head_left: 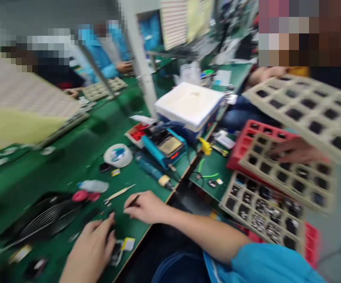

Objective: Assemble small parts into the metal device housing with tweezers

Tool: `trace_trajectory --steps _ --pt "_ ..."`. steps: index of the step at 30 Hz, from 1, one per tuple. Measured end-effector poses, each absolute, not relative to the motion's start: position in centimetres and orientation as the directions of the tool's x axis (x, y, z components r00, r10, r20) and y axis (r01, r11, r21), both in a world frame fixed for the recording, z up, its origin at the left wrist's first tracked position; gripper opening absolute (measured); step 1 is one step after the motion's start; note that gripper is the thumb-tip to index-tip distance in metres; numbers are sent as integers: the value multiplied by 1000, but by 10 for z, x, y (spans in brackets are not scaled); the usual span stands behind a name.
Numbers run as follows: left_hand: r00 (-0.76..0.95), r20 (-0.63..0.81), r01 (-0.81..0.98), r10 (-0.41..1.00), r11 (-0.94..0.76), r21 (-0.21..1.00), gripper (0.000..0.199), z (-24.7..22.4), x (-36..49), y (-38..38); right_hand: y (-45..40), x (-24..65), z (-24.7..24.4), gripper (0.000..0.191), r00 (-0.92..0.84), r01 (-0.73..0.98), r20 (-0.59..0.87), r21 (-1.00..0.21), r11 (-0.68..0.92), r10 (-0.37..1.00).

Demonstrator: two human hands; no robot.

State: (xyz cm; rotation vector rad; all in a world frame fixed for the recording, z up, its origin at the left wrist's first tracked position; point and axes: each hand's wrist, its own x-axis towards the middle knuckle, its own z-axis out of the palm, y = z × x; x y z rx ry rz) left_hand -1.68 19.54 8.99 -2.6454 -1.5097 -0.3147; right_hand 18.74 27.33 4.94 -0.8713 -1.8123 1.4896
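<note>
My right hand (147,207) rests on the green bench mat (79,157) near its front edge, pinching a thin dark tool (132,202) that points left. My left hand (92,245) lies lower left on the mat, fingers curled over a small dark part (116,251) with a yellow-white tag (128,243); whether it grips the part is blurred. Pale tweezers (119,193) lie just beyond my right hand. The whole view is motion-blurred.
A soldering station (166,147), a white-lidded box (189,104), a white tape roll (118,155) and a black fan grille (41,220) stand on the bench. At right, another person's hand (294,151) rests among stacked beige compartment trays (279,196) and a red tray (245,145). More people work behind.
</note>
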Motion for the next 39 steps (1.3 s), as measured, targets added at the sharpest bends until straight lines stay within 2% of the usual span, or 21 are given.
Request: trace_trajectory --steps 3,6,9,11,23,32,39 --pt "439 159 898 884 -439 -40 30 100 -20 174 265 186 42 7 -554 3 30 -999 39 832" --pt "376 109 925 920 -380 13 31 102 -14 170 264 185 45 5 -557 -60 -55 -992 -107 828" --pt "358 140 928 923 -369 61 34 100 -12 166 271 177 53 6 -556 -89 -164 -963 -254 815" --pt "353 165 926 921 -369 78 31 98 -13 163 279 168 57 8 -556 -83 -202 -952 -295 806" --pt "308 173 938 936 -329 110 13 89 -20 162 294 139 59 9 -532 -21 -296 -932 -362 793" --pt "270 129 955 954 -282 93 28 88 -29 176 291 144 58 9 -507 -34 -287 -935 -352 813" --pt "256 131 960 958 -267 80 23 83 -27 172 291 136 59 13 -473 3 -315 -934 -356 822"
